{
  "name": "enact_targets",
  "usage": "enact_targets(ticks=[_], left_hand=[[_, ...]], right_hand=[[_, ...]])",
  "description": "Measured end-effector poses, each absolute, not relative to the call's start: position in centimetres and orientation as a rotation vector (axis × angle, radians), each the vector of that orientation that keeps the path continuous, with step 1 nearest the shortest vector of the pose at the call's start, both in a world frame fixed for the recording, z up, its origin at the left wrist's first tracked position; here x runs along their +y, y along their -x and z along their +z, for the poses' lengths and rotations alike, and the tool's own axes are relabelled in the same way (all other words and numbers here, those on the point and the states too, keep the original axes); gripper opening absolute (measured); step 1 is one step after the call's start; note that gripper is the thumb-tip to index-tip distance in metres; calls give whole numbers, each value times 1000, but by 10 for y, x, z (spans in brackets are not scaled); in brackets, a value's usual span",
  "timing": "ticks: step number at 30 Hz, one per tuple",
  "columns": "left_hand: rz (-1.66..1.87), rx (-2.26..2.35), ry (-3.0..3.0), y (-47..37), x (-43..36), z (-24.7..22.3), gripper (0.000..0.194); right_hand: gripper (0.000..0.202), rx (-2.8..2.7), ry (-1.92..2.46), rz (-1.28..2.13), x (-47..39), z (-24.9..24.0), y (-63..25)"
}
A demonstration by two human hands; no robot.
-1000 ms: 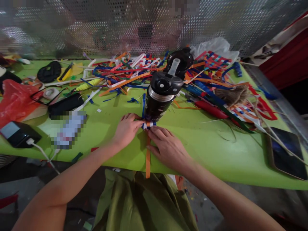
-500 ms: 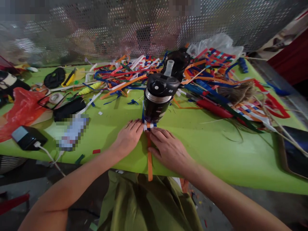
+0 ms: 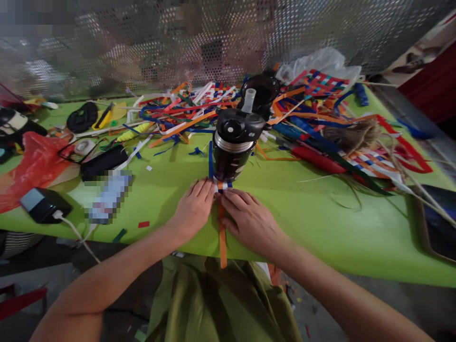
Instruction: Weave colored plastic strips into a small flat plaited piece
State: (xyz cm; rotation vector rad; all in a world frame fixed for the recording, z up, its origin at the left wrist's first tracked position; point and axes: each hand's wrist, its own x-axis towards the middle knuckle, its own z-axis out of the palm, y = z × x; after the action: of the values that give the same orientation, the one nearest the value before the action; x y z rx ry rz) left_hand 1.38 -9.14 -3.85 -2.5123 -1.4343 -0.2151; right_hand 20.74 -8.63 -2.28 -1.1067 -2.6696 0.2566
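Note:
A small woven piece of blue, white and orange strips (image 3: 221,185) lies on the table, partly under a black bottle (image 3: 233,152) whose lid is flipped back from a clear spout. My left hand (image 3: 195,205) has its fingers together on the left edge of the weave; its thumb is hidden. At the near right corner, the fingers of my right hand (image 3: 251,219) close on the weave, with the thumb lower down beside an orange strip (image 3: 223,244). That strip runs toward me past the table edge. A blue strip (image 3: 211,159) extends away along the bottle's left side.
Behind the bottle spreads a heap of coloured strips (image 3: 185,111). A red-handled tool (image 3: 317,159) and brown fibre bundle (image 3: 352,134) lie to the right, near a dark tablet (image 3: 436,223). At left are a black charger (image 3: 46,205), glasses case (image 3: 103,162) and red plastic bag (image 3: 32,168).
My left hand has shifted very slightly at the weave's edge, and more of the blue strip shows beside the bottle. My right hand stays in nearly the same place.

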Motion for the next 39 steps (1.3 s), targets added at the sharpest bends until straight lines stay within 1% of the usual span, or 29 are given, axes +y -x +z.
enact_targets(ticks=[6,11,15,20,24,27,31,35,39], left_hand=[[-162,-1499,2489,-20,-94,-33,40],[-181,-1480,2517,-21,-97,-33,46],[-135,-1466,2535,-22,-98,-33,50],[-183,-1485,2612,-20,-99,-34,52],[-236,-1491,2647,-18,-99,-36,54],[-180,-1443,2670,-18,-99,-35,59],[-81,-1438,2677,-21,-97,-33,63],[-63,-1412,2685,-22,-98,-33,66],[-76,-1396,2662,-24,-98,-34,61]], right_hand=[[49,-2662,1111,251,-87,-25,-208],[45,-2639,1096,279,-87,-24,-208],[46,-2629,1084,290,-89,-22,-209],[41,-2632,1081,294,-89,-20,-208],[47,-2603,1076,329,-90,-21,-208],[52,-2559,1094,343,-91,-23,-211],[42,-2526,1117,327,-92,-25,-214],[34,-2543,1078,296,-91,-25,-214],[29,-2560,1072,280,-90,-23,-214]])
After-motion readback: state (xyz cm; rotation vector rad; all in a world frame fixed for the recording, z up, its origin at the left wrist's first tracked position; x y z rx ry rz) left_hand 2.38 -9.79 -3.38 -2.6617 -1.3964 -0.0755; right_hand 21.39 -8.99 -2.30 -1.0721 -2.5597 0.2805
